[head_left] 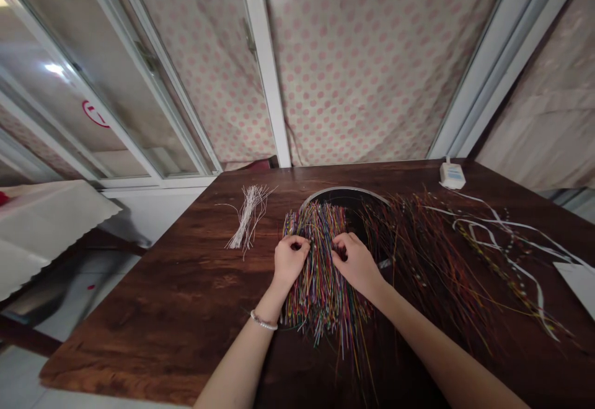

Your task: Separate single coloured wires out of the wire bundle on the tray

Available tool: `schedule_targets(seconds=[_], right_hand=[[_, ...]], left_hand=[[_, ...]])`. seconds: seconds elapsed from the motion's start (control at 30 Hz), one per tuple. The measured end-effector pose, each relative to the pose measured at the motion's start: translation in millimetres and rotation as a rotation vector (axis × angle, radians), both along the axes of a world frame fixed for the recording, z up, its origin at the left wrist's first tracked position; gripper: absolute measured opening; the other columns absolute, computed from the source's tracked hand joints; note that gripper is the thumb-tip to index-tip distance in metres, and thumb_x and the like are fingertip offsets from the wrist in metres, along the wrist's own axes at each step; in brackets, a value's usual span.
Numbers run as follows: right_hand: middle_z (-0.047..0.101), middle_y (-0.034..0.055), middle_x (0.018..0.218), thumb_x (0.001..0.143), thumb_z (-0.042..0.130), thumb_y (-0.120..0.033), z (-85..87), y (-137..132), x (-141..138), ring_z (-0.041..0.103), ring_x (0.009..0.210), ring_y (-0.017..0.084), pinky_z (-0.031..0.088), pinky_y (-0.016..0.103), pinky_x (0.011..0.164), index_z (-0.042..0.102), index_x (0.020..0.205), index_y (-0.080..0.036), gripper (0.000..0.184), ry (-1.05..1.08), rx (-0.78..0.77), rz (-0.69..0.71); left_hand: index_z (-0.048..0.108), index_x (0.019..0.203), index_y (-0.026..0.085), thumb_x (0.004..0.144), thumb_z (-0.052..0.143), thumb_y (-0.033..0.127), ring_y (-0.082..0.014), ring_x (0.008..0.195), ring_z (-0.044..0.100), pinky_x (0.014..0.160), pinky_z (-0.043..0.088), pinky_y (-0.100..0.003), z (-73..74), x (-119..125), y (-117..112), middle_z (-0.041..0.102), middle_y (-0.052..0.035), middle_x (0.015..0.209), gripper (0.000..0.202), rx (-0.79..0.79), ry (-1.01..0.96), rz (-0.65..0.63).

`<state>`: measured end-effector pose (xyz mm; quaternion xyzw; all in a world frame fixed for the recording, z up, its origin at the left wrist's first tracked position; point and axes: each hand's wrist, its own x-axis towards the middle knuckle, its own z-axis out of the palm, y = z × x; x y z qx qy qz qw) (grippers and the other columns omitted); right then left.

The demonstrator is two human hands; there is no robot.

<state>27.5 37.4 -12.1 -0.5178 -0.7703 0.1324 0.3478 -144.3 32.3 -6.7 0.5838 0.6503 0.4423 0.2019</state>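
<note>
Multicoloured strands (320, 285): left hand (290, 259) at nine o'clock, grip together; right hand (357, 261) at three o'clock, grip slightly apart.

One head-worn view looks forward and down, from near above the dark-brown wooden surface (186, 310), toward a pale fabric curtain with pink dots (367, 68).

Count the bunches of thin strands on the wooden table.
3: a white bunch at left, a multicoloured bunch in the middle, between the left hand and right hand, and a loose reddish-brown bunch at right. That last tangle may hide more.
</note>
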Motion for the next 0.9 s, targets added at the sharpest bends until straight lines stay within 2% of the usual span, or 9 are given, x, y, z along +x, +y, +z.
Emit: schedule_targets(seconds=[0.07, 0.13, 0.33, 0.47, 0.57, 0.73, 0.9], right_hand=[[0.056, 0.0055, 0.088, 0.075, 0.05, -0.017, 5.0, -3.4, -2.4, 0.052, 0.081, 0.017, 0.041, 0.031, 0.076, 0.056, 0.089, -0.019, 0.015, 0.043, 0.066, 0.039], [0.058, 0.005, 0.088, 0.078, 0.047, -0.016, 9.3, -6.3, -5.3, 0.053, 0.084, 0.018, 0.04, 0.031, 0.079, 0.059, 0.09, -0.02, 0.017, 0.104, 0.066, 0.1], [0.063, 0.0033, 0.088, 0.081, 0.045, -0.017, 7.2, -7.2, -10.5, 0.056, 0.08, 0.016, 0.042, 0.031, 0.076, 0.062, 0.096, -0.021, 0.023, 0.208, -0.093, 0.181], [0.062, 0.0034, 0.094, 0.08, 0.048, -0.017, 1.3, -5.0, -10.8, 0.054, 0.087, 0.017, 0.041, 0.032, 0.081, 0.062, 0.099, -0.023, 0.024, 0.124, -0.069, 0.222], [0.061, 0.0041, 0.09, 0.08, 0.05, -0.019, -1.1, -3.7, -11.8, 0.052, 0.088, 0.018, 0.04, 0.033, 0.081, 0.063, 0.094, -0.023, 0.02, 0.041, -0.031, 0.23], [0.058, 0.0034, 0.08, 0.079, 0.053, -0.022, -4.0, -2.3, -15.2, 0.051, 0.079, 0.017, 0.041, 0.031, 0.074, 0.061, 0.083, -0.019, 0.009, 0.054, -0.038, 0.163], [0.057, 0.0039, 0.081, 0.08, 0.05, -0.021, -5.2, -2.9, -18.3, 0.051, 0.079, 0.017, 0.041, 0.031, 0.074, 0.062, 0.082, -0.019, 0.012, 0.027, -0.043, 0.128]], left_hand=[[0.066, 0.065, 0.015, 0.068, 0.055, 0.018, -0.0136, 0.065, 0.056, 0.064, 0.042, -0.024, -1.7, 0.3, 1.9, 0.065, -0.003, 0.069, 0.012, 0.024, -0.1, -0.039], [0.066, 0.065, 0.014, 0.066, 0.055, 0.018, -0.0138, 0.065, 0.057, 0.065, 0.043, -0.024, -2.6, 1.0, 2.9, 0.065, -0.0034, 0.069, 0.011, 0.036, -0.178, -0.076], [0.066, 0.07, 0.013, 0.068, 0.054, 0.021, -0.0141, 0.068, 0.059, 0.066, 0.045, -0.024, 0.4, 3.2, 0.4, 0.066, -0.0044, 0.073, 0.014, 0.045, -0.26, -0.185], [0.065, 0.07, 0.013, 0.071, 0.052, 0.021, -0.0152, 0.074, 0.06, 0.072, 0.045, -0.025, 0.1, 1.6, -0.3, 0.067, -0.0051, 0.077, 0.016, 0.015, -0.209, -0.146], [0.066, 0.072, 0.014, 0.071, 0.051, 0.022, -0.0149, 0.074, 0.061, 0.073, 0.045, -0.025, 0.4, -0.7, -0.8, 0.068, -0.0042, 0.077, 0.017, -0.016, -0.129, -0.079], [0.068, 0.07, 0.017, 0.074, 0.053, 0.036, -0.0144, 0.066, 0.06, 0.065, 0.043, -0.025, 5.1, -1.5, -5.6, 0.068, -0.0017, 0.073, 0.024, -0.071, -0.009, -0.095], [0.069, 0.074, 0.017, 0.072, 0.054, 0.024, -0.0148, 0.069, 0.06, 0.067, 0.043, -0.024, 8.4, -0.7, -8.0, 0.069, -0.0025, 0.079, 0.016, -0.096, 0.061, -0.091]])
